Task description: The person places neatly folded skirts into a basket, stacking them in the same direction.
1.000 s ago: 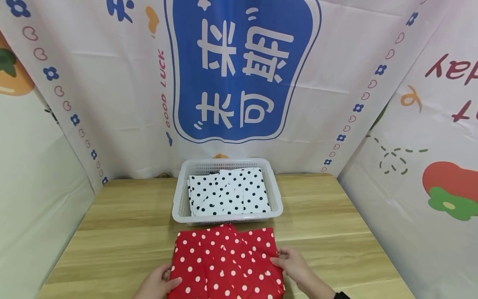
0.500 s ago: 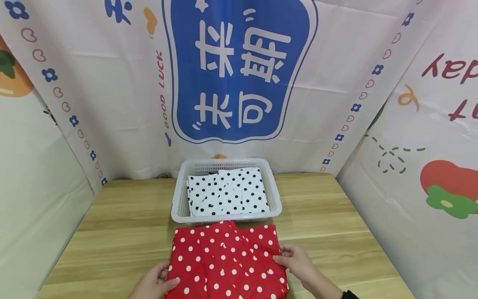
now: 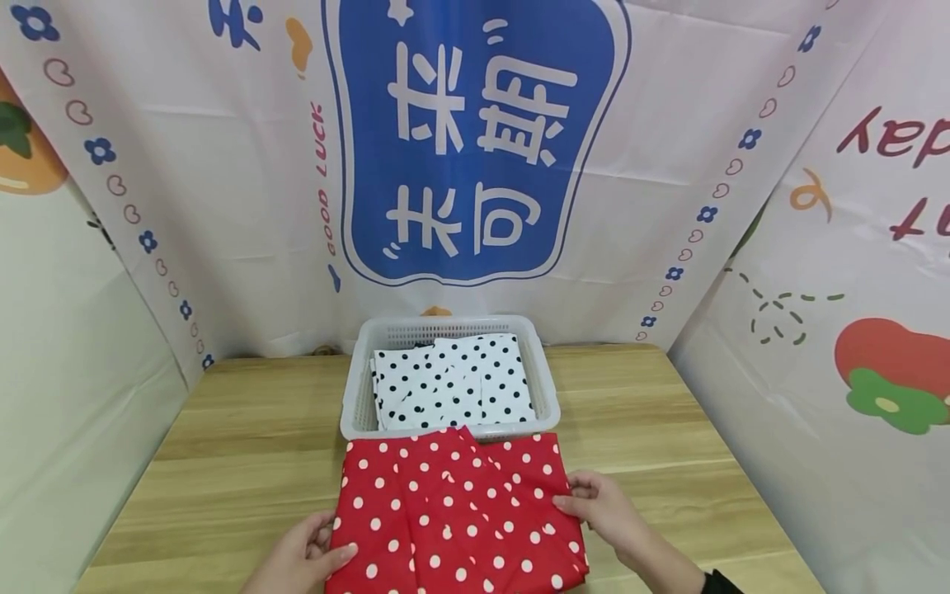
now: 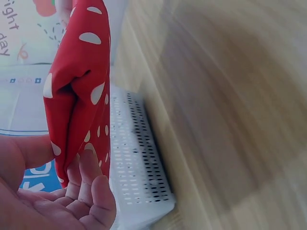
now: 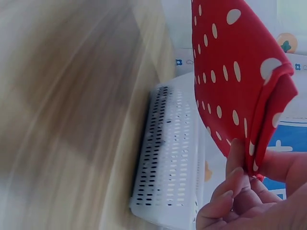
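A folded red garment (image 3: 453, 511) with white dots hangs level above the table, its far edge overlapping the basket's near rim in the head view. My left hand (image 3: 300, 554) pinches its left side, thumb on top and fingers underneath. On the opposite side my right hand (image 3: 604, 510) pinches the edge the same way. Both wrist views show the folded layers of the red garment (image 4: 79, 91) between thumb and fingers, off the tabletop. Behind it stands a white plastic basket (image 3: 549, 388). Inside lies a folded white garment (image 3: 453, 381) with black dots.
The wooden table (image 3: 245, 462) extends to both sides of the basket. A printed white curtain (image 3: 245, 206) hangs right behind the table's back edge, and another printed sheet (image 3: 809, 412) stands along the right.
Both hands have raised the red garment and moved it forward toward the basket; its far edge now overlaps the near rim. The basket and the white garment stay put.
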`<move>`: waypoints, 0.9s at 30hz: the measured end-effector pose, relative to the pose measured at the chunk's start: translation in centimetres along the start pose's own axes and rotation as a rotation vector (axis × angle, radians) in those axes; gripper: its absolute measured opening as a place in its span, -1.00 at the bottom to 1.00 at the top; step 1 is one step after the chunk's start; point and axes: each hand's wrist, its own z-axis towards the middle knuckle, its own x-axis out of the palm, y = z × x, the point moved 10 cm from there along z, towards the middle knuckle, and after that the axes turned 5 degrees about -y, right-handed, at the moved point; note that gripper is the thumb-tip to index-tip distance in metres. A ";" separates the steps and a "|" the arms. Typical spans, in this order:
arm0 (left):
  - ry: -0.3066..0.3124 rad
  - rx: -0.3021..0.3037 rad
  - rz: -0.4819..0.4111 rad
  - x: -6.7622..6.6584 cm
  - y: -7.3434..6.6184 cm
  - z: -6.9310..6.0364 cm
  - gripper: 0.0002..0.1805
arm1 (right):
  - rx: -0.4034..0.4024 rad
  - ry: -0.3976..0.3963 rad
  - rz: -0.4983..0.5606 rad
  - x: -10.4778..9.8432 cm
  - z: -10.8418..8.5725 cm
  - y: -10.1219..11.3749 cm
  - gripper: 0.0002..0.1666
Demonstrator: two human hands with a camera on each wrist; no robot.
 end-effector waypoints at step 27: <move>-0.074 0.166 0.096 -1.9 -6.7 6.1 -0.39 | 0.028 -0.181 0.014 -2.3 7.1 2.8 -0.58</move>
